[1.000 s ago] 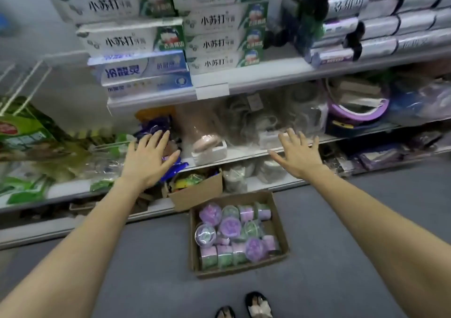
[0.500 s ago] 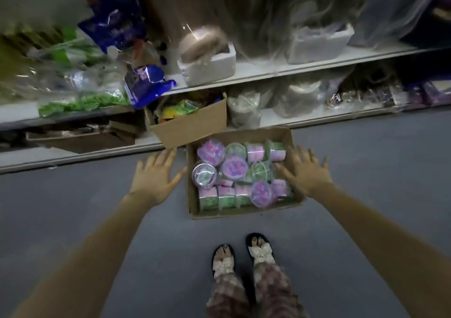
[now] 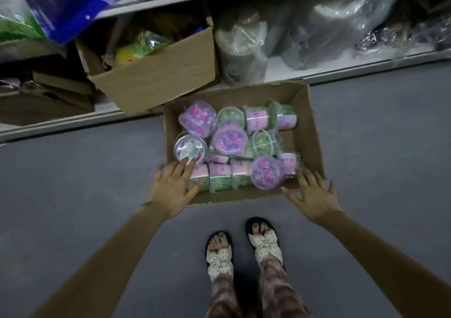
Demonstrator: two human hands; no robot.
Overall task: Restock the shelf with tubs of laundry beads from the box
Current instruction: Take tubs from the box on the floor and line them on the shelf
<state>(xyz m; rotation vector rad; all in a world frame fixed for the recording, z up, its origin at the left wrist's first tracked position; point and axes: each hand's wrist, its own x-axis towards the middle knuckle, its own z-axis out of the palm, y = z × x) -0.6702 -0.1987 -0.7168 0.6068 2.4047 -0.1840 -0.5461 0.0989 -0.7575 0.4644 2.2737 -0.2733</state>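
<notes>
**Head view.** One second ago both hands were raised at shelf height. Half a second ago they flanked the box on either side. Now your left hand (image 3: 173,188) lies over the near-left corner of the box (image 3: 314,132), and your right hand (image 3: 314,195) lies over its near-right corner. The camera has also dropped toward the load. Read this as the reach stage — no tub is lifted yet.

**Grip state.** Both grips are apart, with fingers spread and straight, holding nothing. The left fingertips (image 3: 186,163) reach the clear-lidded tub (image 3: 190,147); you cannot tell whether they press it. The right fingers (image 3: 301,176) lie at the near-right wall, just beside a purple-bead tub (image 3: 266,172).

**Task items.** The tubs (image 3: 228,138) sit in the box in a loose pile, some upright and some on their sides, with purple and green fills mixed. The box stands on the grey floor (image 3: 73,171), just beside the edge of the lowest shelf (image 3: 317,73).

**Surroundings.** An open carton (image 3: 156,78) overhangs the shelf edge just left of the box, and a blue bag (image 3: 66,5) hangs above it. Plastic-wrapped bundles (image 3: 241,49) fill the shelf behind the box. Treat these as the likely obstruction — no free shelf room for tubs shows here. Your sandals (image 3: 219,256) stand near the box front.
</notes>
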